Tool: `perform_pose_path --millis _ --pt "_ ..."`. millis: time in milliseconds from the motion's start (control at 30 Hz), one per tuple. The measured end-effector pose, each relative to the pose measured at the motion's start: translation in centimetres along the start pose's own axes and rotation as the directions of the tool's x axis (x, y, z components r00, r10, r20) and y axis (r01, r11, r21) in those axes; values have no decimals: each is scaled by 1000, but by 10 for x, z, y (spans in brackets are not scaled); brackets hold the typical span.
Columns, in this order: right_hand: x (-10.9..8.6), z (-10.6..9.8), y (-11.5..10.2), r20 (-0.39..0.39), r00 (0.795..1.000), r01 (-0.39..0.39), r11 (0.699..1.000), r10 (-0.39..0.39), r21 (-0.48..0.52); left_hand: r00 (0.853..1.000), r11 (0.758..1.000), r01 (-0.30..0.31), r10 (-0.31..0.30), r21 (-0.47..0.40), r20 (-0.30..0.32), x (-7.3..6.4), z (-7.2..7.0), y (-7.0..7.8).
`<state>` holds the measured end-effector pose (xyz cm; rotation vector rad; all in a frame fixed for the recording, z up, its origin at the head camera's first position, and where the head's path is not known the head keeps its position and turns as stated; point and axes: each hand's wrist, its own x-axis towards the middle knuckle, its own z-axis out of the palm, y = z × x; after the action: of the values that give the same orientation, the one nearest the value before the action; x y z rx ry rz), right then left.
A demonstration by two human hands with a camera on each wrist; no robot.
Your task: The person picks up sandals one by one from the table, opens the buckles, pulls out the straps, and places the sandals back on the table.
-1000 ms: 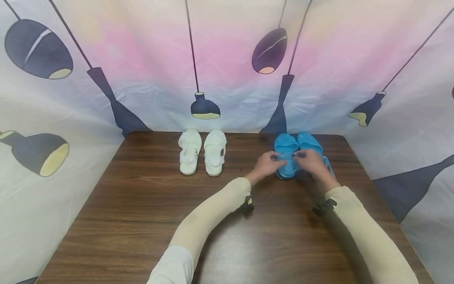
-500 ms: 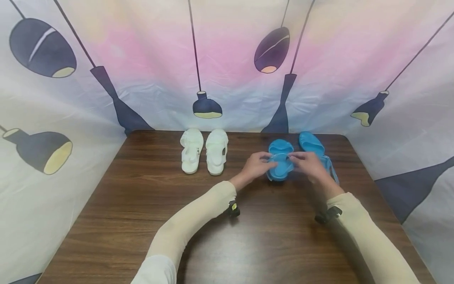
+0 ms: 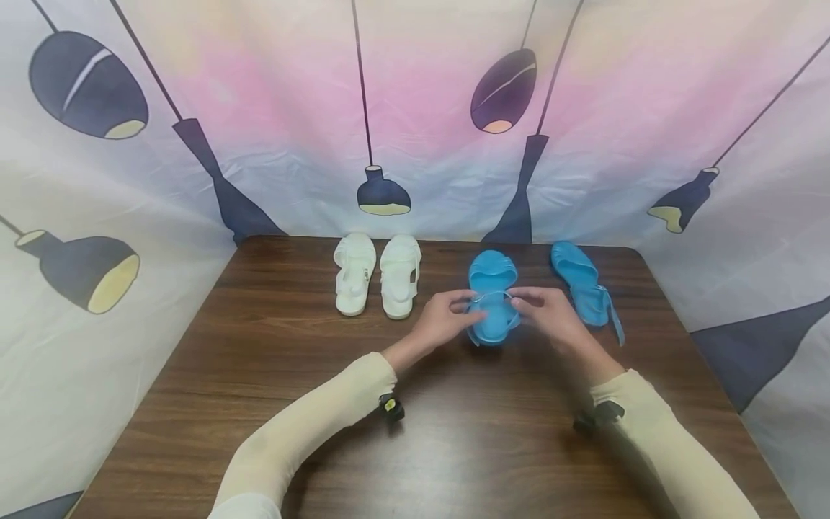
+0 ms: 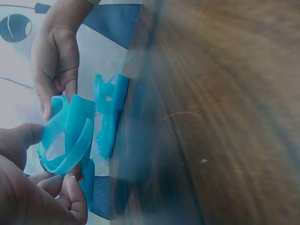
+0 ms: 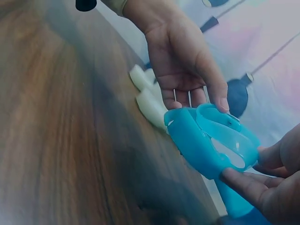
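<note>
Both hands hold one blue sandal [image 3: 494, 270] by its ankle strap, from opposite sides. The left hand [image 3: 442, 317] pinches the strap's left side, and the right hand [image 3: 546, 311] pinches its right side. In the left wrist view the strap [image 4: 77, 150] forms a loop around the heel, and the sandal hangs apart from the table. The right wrist view shows the strap [image 5: 229, 124] between thumb and fingers of each hand. Its mate, a second blue sandal [image 3: 577, 265], lies on the table to the right with its strap loose and sticking out.
A pair of white sandals [image 3: 398, 270] stands side by side at the back left of the brown wooden table [image 3: 454, 447]. Behind the table's far edge hangs a cloth backdrop [image 3: 311, 108] printed with lamps.
Both hands have carried the blue sandal left and toward the person, away from its mate, which stays in place. The white sandals have not moved on the table.
</note>
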<state>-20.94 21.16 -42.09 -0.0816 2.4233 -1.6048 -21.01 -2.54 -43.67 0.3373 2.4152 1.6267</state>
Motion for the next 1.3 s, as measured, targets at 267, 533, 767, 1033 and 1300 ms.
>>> perform_pose_path --millis 267,533,767,1033,1300 --pt "-18 19 -5 54 999 -3 999 1 35 1000 999 -30 30 15 8 -33 -14 -8" --pt "-36 38 -1 101 994 45 999 -47 28 999 1000 -26 26 14 18 -64 -22 -17" --pt "-47 53 11 138 988 68 997 -71 27 1000 999 -4 4 34 24 -86 -20 -27" --pt "-56 58 21 203 977 46 995 -63 88 998 999 15 -17 45 58 -99 -18 -36" --pt "-60 63 35 248 968 6 993 -36 119 993 997 28 -36 75 110 -102 -16 -42"
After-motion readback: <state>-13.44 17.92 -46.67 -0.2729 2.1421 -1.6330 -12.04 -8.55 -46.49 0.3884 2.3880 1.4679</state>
